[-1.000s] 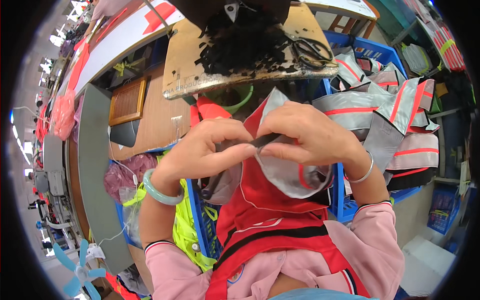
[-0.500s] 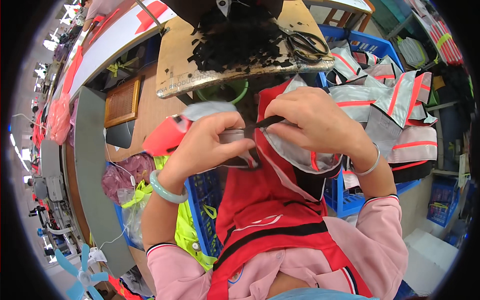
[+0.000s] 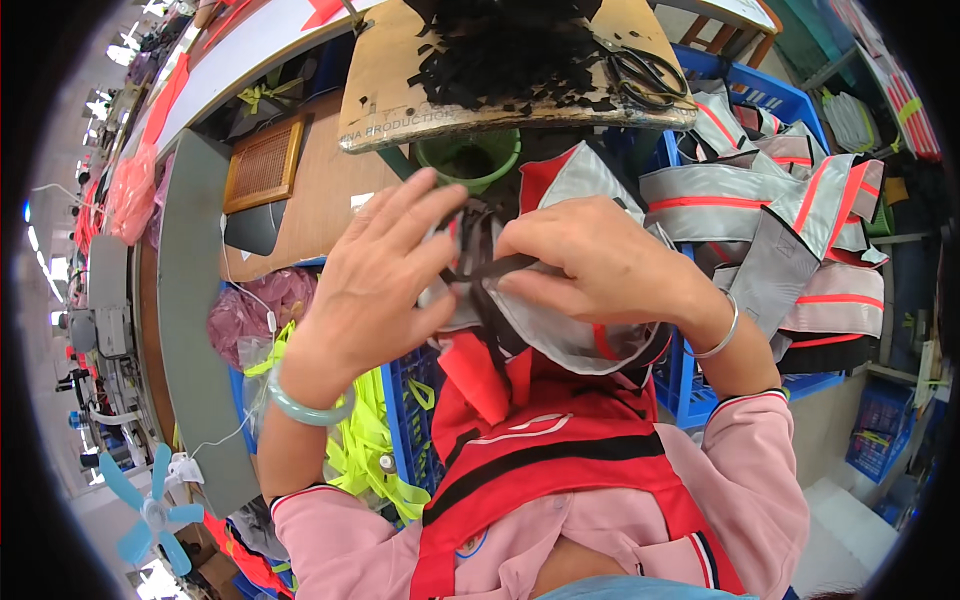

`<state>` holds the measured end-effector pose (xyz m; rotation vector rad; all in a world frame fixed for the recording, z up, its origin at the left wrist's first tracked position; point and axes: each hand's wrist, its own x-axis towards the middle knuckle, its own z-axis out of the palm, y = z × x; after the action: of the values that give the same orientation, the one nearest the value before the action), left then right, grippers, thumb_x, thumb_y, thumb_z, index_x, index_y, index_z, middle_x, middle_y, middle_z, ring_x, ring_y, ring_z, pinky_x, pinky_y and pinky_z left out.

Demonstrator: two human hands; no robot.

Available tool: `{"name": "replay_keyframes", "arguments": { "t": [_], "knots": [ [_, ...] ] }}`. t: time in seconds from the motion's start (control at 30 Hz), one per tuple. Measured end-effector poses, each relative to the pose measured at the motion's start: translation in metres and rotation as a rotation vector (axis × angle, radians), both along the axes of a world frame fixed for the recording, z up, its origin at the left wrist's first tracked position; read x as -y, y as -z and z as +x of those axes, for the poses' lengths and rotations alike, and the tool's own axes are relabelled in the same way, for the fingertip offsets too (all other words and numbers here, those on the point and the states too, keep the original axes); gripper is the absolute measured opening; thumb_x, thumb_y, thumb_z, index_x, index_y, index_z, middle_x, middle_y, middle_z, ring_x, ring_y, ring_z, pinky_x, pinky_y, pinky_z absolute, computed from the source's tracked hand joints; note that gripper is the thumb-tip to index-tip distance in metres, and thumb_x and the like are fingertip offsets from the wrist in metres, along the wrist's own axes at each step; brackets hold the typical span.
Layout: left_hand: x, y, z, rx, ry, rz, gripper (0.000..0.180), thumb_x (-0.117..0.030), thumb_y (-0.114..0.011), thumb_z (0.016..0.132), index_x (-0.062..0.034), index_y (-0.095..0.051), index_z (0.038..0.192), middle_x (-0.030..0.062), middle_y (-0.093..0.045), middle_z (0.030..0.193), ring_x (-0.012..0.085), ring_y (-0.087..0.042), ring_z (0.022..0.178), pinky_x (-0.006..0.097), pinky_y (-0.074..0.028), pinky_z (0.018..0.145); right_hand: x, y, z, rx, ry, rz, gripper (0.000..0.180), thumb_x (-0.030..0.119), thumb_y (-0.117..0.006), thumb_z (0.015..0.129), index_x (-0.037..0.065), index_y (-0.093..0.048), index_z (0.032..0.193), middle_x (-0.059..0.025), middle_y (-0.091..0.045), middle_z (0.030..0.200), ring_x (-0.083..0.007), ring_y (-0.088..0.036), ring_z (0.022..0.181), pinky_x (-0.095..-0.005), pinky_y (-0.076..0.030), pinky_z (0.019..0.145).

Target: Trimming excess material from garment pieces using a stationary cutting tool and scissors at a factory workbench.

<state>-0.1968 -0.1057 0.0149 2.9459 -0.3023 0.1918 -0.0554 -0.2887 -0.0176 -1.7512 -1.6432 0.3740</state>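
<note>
My right hand (image 3: 590, 265) pinches a narrow black strip (image 3: 505, 268) between thumb and fingers. Below that hand hangs a grey reflective fabric piece (image 3: 565, 325) with a red stripe and a dark edge. My left hand (image 3: 380, 270), slightly blurred, has its fingers stretched apart beside the strip's left end, over a bunched part of the cloth. Whether its thumb touches the cloth I cannot tell. A bright orange-red fabric end (image 3: 473, 378) lies below, over my red apron (image 3: 560, 470).
Ahead stands a wooden board (image 3: 400, 110) with black scraps (image 3: 500, 65) and scissors (image 3: 645, 78). A green bin (image 3: 468, 158) sits underneath. To the right, a blue crate (image 3: 790, 98) holds grey reflective strips (image 3: 710, 190). Yellow-green straps (image 3: 365, 450) hang at the left, near a fan (image 3: 152, 512).
My left hand has opened out from its grip on the cloth and turned, fingers spreading upward. The orange-red end swung from the left to below the hands. My right hand still pinches the strip.
</note>
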Motion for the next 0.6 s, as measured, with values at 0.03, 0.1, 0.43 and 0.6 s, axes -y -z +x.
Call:
{"name": "replay_keyframes", "arguments": {
  "t": [0.03,0.1,0.43,0.6],
  "knots": [
    [-0.003,-0.008,-0.005,-0.001,-0.005,0.004,0.028,-0.017,-0.073,0.066,-0.0050,-0.058,0.085,0.0128,-0.050,0.132,0.0341,-0.041,0.130,0.046,-0.036,0.105,0.001,-0.003,-0.002,-0.004,-0.023,-0.024,0.017,0.020,-0.062,0.079,0.004,-0.061,0.085,-0.0144,-0.062,0.074,-0.0346,-0.062,0.072,-0.0429,-0.048,0.062],
    [-0.006,-0.015,-0.013,-0.152,0.124,-0.067,0.030,-0.019,-0.078,0.064,-0.0062,-0.058,0.083,0.0106,-0.047,0.137,0.0339,-0.037,0.133,0.050,-0.027,0.111,0.004,-0.002,-0.007,-0.005,-0.029,-0.018,0.018,0.020,-0.062,0.078,0.004,-0.061,0.085,-0.0144,-0.062,0.075,-0.0345,-0.062,0.072,-0.0428,-0.049,0.062],
    [-0.010,0.001,-0.047,-0.045,-0.133,0.470,0.019,-0.014,-0.063,0.075,-0.0088,-0.059,0.094,0.0076,-0.055,0.069,0.0219,-0.062,0.067,0.033,-0.049,0.058,-0.021,0.004,-0.036,0.001,0.066,0.124,0.020,0.021,-0.061,0.080,0.002,-0.063,0.087,-0.0155,-0.064,0.080,-0.0352,-0.062,0.076,-0.0420,-0.049,0.066],
    [0.001,-0.007,-0.072,-0.321,-0.229,-0.084,0.049,-0.012,-0.062,0.078,-0.0062,-0.052,0.125,0.0139,-0.065,0.080,0.0317,-0.065,0.071,0.041,-0.052,0.066,-0.026,0.002,-0.053,0.018,0.029,0.217,0.019,0.021,-0.061,0.080,0.003,-0.064,0.087,-0.0154,-0.064,0.077,-0.0346,-0.062,0.074,-0.0423,-0.049,0.065]
  ]
}}
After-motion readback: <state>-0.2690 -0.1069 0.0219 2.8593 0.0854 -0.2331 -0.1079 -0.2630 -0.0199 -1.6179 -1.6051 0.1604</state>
